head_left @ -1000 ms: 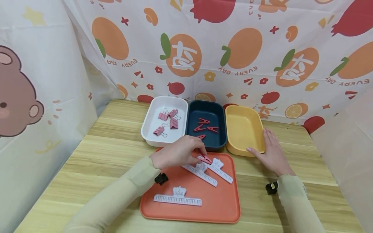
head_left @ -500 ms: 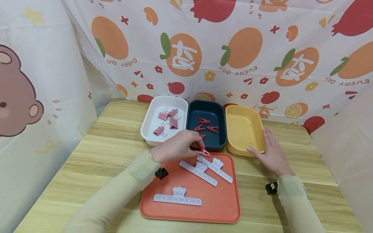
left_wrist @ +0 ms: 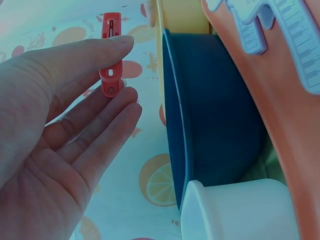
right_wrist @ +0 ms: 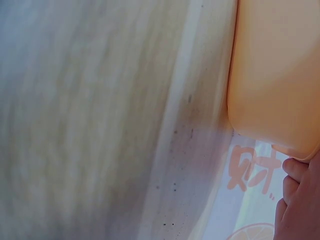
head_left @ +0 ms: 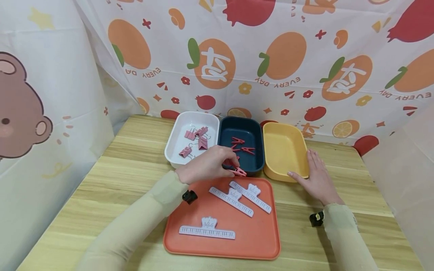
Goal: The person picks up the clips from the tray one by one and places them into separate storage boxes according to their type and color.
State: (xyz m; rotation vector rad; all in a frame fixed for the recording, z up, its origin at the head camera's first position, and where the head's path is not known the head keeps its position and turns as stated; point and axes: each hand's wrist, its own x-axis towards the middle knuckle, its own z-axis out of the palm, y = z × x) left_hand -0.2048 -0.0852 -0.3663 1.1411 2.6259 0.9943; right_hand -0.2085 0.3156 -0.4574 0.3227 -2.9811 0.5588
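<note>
My left hand pinches a red clothespin between thumb and fingers, at the front rim of the dark blue bin. In the left wrist view the clothespin stands upright under the thumb, with the other fingers loosely extended. More red clothespins lie inside the blue bin, partly hidden by the hand. At the right, my right hand rests along the side of the yellow bin, fingers straight and thumb at its front corner. Its fingers show at the bin's edge in the right wrist view.
An orange tray in front bears white music clips with piano-key bars, one near the front and two at the back right. The white bin at the left holds several pink binder clips. A printed cloth hangs behind.
My left hand has lifted the red clothespin from over the music clips on the tray and carried it back to the blue bin's front rim. The right hand has stayed against the yellow bin.
</note>
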